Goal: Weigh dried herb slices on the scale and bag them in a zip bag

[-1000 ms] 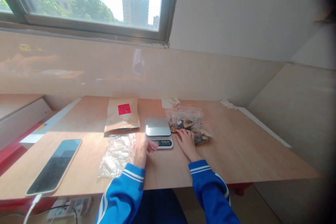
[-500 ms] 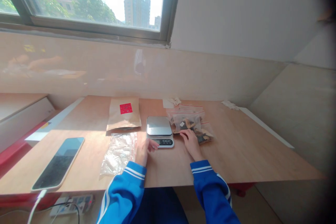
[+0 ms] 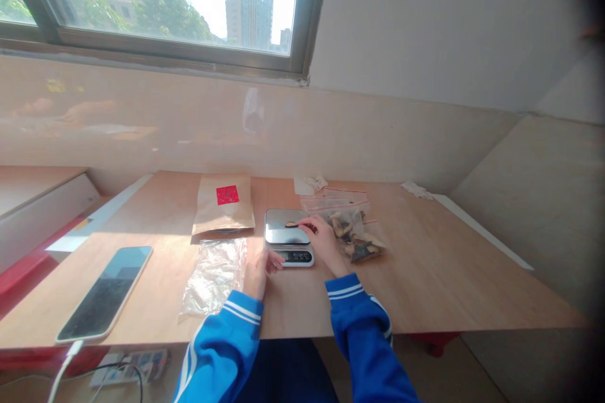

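A small digital kitchen scale sits mid-table. My right hand reaches over its steel platform, fingers pinched on a dark dried piece that lies on or just above the platform. Beside the scale's front left corner rests my left hand, fingers loosely curled, fingertips at the display edge. Right of the scale lie clear zip bags with dark dried pieces.
A brown paper pouch with a red label lies behind the scale's left. An empty clear plastic bag lies left of my left hand. A phone on a cable lies at the table's left. Crumpled paper scraps sit near the wall.
My right hand left the zip bags and moved left over the scale platform with a dark piece. My left hand stayed by the scale.
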A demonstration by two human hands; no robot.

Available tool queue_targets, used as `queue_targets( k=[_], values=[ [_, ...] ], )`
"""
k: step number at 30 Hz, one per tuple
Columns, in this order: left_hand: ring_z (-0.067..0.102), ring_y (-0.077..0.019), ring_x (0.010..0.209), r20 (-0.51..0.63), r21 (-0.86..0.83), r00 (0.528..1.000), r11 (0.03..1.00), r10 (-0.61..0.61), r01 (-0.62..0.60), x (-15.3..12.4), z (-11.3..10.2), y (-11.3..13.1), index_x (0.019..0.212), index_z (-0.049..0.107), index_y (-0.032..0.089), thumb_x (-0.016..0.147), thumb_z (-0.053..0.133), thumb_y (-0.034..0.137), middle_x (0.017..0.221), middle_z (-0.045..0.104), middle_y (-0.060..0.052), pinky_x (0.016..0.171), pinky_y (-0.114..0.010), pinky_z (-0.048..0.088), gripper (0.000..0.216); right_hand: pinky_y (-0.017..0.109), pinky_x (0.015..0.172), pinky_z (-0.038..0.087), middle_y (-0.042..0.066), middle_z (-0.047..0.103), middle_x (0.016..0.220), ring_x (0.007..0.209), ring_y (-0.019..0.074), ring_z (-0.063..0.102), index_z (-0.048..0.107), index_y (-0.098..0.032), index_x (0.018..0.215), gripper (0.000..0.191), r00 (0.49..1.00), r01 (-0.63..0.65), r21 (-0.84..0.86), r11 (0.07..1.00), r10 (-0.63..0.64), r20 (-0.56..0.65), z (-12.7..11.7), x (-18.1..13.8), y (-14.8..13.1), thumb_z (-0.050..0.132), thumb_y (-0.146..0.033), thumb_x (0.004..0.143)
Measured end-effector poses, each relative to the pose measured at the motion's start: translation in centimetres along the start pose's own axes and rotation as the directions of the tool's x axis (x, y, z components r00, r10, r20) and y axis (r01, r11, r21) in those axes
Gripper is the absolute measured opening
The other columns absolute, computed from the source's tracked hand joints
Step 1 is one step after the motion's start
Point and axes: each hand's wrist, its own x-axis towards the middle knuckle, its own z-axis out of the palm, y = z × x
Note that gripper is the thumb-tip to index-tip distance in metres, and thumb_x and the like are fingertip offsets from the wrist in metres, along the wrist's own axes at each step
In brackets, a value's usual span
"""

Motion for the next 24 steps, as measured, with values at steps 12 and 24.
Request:
queue_targets(
  k=[12,24],
  values=[
    [0.053,-0.0164,0.056,0.007,0.008,1.0,1.0,0.021,-0.021,0.0,-0.2,-0.2,0.066,0.068,0.015,0.086,0.035,0.065,0.061,0.064,-0.008,0.057,-0.03,0.04,0.062,0.035,0.093,0.043,0.011,0.062,0.104,0.103,0.0211,0.056,0.065,-0.019,0.106,0.031,0.972,0.048,-0.153,0.987,-0.081,-0.222,3.2,-1.0,1.4,0.037,-0.027,0.095],
    [0.061,-0.0193,0.089,-0.28,0.334,0.94,0.938,0.195,-0.095,-0.4,-1.8,1.8,0.107,0.059,0.02,0.087,0.046,0.036,0.104,0.065,-0.007,0.079,-0.034,0.051,0.028,0.036,0.089,0.043,0.009,0.067,0.106,0.1,0.0214,0.059,0.063,-0.018,0.108,0.033,0.963,0.148,-0.279,0.949,-0.203,-0.179,3.0,-2.4,1.7,0.036,-0.013,0.091]
  ],
)
